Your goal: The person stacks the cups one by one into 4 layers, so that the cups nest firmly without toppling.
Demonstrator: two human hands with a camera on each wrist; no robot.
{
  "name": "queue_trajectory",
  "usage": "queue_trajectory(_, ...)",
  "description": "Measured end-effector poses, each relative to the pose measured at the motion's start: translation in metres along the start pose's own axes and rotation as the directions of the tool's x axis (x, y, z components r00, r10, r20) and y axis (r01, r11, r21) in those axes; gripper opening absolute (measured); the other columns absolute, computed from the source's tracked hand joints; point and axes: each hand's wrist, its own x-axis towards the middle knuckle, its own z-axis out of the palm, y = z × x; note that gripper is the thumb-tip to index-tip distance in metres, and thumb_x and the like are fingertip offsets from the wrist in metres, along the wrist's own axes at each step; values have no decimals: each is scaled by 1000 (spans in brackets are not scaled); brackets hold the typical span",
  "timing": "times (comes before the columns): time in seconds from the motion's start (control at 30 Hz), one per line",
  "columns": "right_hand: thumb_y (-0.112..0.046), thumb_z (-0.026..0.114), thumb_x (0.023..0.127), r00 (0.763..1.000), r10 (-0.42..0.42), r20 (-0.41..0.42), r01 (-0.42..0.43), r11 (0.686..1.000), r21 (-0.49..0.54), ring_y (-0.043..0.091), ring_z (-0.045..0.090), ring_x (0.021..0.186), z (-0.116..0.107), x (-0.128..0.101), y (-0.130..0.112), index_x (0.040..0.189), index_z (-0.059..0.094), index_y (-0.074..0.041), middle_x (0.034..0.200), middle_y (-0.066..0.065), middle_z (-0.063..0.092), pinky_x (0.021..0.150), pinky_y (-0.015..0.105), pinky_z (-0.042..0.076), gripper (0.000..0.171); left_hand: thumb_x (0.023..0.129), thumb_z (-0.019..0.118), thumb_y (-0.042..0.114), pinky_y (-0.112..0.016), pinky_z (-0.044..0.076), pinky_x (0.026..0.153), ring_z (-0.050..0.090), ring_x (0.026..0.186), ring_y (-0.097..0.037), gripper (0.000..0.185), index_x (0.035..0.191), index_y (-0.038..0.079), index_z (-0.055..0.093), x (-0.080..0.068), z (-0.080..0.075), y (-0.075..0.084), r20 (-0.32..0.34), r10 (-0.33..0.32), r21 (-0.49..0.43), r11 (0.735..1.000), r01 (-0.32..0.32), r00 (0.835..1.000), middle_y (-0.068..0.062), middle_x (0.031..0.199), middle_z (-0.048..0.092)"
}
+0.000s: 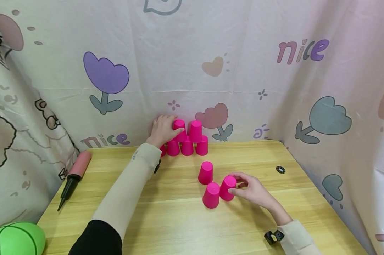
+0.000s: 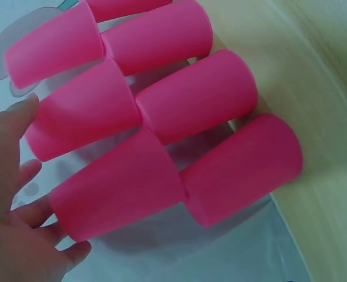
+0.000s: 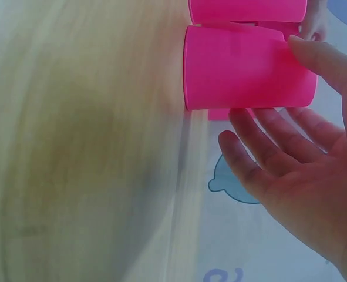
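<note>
Pink cups stand upside down in a stacked wall against the curtain. My left hand [image 1: 163,129] is at the left end of its upper row. In the left wrist view, the fingers [image 2: 37,212] touch the closed end of the end cup [image 2: 117,187], and the thumb is at the neighbouring cup [image 2: 85,111]. Nearer me, my right hand [image 1: 254,191] holds a pink cup [image 1: 227,187] between thumb and fingers. Just left of it stand a front cup [image 1: 211,195] and a rear cup [image 1: 206,173]. The left hand hides part of the wall in the head view.
A pink and black hand pump [image 1: 75,171] lies along the left table edge. A green ball [image 1: 17,239] sits at the front left corner. Towards the right lies a small black disc [image 1: 280,169]. Printed curtain [image 1: 243,71] borders the wooden table [image 1: 166,226] behind and at both sides.
</note>
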Motion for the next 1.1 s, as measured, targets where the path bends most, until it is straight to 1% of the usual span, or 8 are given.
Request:
queue_trajectory(0.17,-30,82,82,998,-19,-53,19,1000,-2,21,65,102,-7,6,-3,128,61,-17,118,0,68,88,36,56,52,84,75,46,-60,32,113,40,134,-34,76,146,14,46,-10,-11,1,-25,43,-4,999,-43,999,-13,141,52)
queue_trajectory(0.4,-29,80,84,993,-59,-102,56,998,-32,21,64,102,-20,25,-17,128,61,-16,117,1,68,88,39,56,50,85,74,46,-61,24,117,31,144,-37,78,148,13,44,-39,-29,1,-71,124,-71,989,-129,990,-14,147,47)
queue_trajectory(0.6,-16,78,86,991,-80,-107,76,996,-42,27,64,102,-28,37,-60,130,60,-6,117,10,68,87,39,56,49,83,77,43,-55,41,105,49,124,-27,70,141,14,52,-65,-36,-2,-157,229,-106,963,-247,961,-7,131,57)
queue_trajectory(0.67,-12,77,87,992,-73,-106,68,997,-47,29,63,103,-30,41,-77,131,59,-1,118,13,67,88,39,55,49,84,77,43,-51,46,101,52,118,-25,69,141,14,52,-74,-35,-2,-169,266,-112,951,-287,949,-6,130,58)
queue_trajectory(0.77,-14,75,88,992,-63,-112,58,997,-46,29,62,105,-32,51,-87,133,58,-2,118,13,67,89,39,54,49,84,77,43,-44,52,94,55,113,-22,69,140,12,53,-89,-32,-1,-167,314,-141,931,-338,934,-6,128,60)
queue_trajectory(0.87,-14,75,89,991,-65,-120,61,998,-30,29,61,107,-33,64,-93,134,57,-3,119,13,66,90,42,53,49,84,76,45,-43,54,94,56,117,-22,68,140,13,53,-104,-25,1,-140,331,-170,920,-352,933,-5,130,60)
queue_trajectory(0.93,-15,74,90,990,-77,-120,75,997,-22,30,60,108,-34,74,-94,135,56,-4,119,13,66,91,43,52,50,85,76,45,-45,51,100,55,123,-24,68,140,13,53,-114,-19,3,-115,331,-193,917,-348,937,-5,133,60)
queue_trajectory(1.1,-19,74,90,983,-118,-141,120,993,2,29,60,108,-34,102,-85,138,55,-10,121,12,65,92,48,51,52,86,75,44,-49,44,108,50,133,-26,67,142,14,52,-137,-2,9,-53,335,-247,908,-337,941,-4,140,57)
